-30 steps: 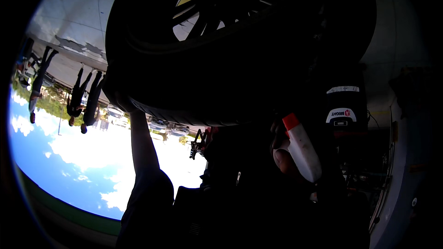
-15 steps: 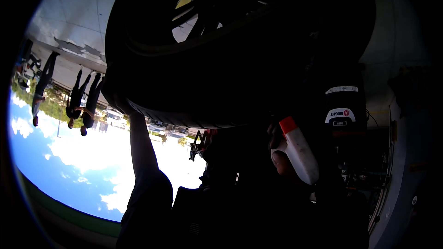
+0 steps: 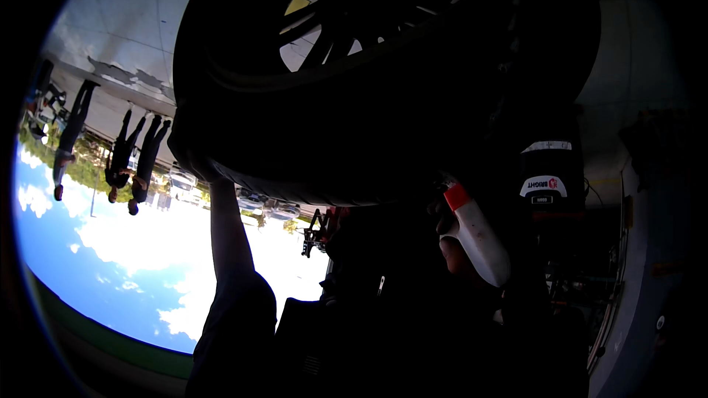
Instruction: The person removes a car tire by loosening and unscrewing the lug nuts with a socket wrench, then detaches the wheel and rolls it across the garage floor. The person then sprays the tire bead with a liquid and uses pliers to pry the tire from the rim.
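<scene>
A large dark wheel (image 3: 354, 0) with a spoked rim and a tyre (image 3: 295, 133) fills the upper middle, mostly in deep shadow. My left hand (image 3: 194, 162) is against the tyre's lower left edge; its fingers are lost in the dark. My right hand (image 3: 451, 247) is closed round a white tool or bottle with a red end (image 3: 478, 239), whose exact kind I cannot make out. The red end points up and left, close to the tyre's lower side. A small thin bit shows just beyond it.
Background things appear upside down. Several people (image 3: 118, 158) stand at the left, with parked cars (image 3: 184, 183) and bright sky near them. A dark machine with white panels (image 3: 543, 186) is at the right, beside a wall (image 3: 641, 273). Pale floor (image 3: 133, 15) shows at the upper left.
The wheel has shifted slightly right in the picture, and its spokes sit a little differently. The red-ended thing in my right hand has moved slightly upward, closer to the tyre.
</scene>
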{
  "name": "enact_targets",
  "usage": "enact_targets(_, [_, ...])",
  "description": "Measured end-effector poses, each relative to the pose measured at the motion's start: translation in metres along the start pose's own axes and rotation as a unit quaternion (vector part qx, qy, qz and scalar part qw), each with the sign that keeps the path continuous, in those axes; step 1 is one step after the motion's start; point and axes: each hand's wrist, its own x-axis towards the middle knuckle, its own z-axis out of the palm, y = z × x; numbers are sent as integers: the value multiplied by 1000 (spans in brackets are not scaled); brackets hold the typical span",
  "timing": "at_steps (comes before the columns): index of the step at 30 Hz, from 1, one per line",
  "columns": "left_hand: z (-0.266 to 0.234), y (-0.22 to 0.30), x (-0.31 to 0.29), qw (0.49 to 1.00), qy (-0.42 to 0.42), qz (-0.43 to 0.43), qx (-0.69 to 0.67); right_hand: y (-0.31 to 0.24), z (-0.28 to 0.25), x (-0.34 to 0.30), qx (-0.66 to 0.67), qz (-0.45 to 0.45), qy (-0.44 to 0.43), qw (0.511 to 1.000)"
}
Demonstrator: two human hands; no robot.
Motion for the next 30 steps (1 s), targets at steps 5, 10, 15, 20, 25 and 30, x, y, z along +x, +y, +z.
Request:
enact_targets(5, [1, 4, 17, 1000, -3, 23, 7, -7, -16, -13, -31, -2, 34, 999])
enact_targets(10, [1, 8, 42, 998, -11, 53, 12, 15, -49, -21, -105, 70, 114, 985])
enact_targets(15, [0, 26, 80, 995, -32, 93, 11, 33, -64, -30, -101, 133, 158, 973])
enact_targets(20, [-3, 28, 94, 994, -28, 99, 47, 45, -66, -40, -80, 156, 176, 969])
enact_targets(25, [-4, 21, 120, 988, -30, 149, 21, 53, -62, -47, -58, 160, 189, 967])
enact_targets(30, [19, 41, 168, 981, -67, 182, -17, 45, -55, -59, -48, 184, 235, 953])
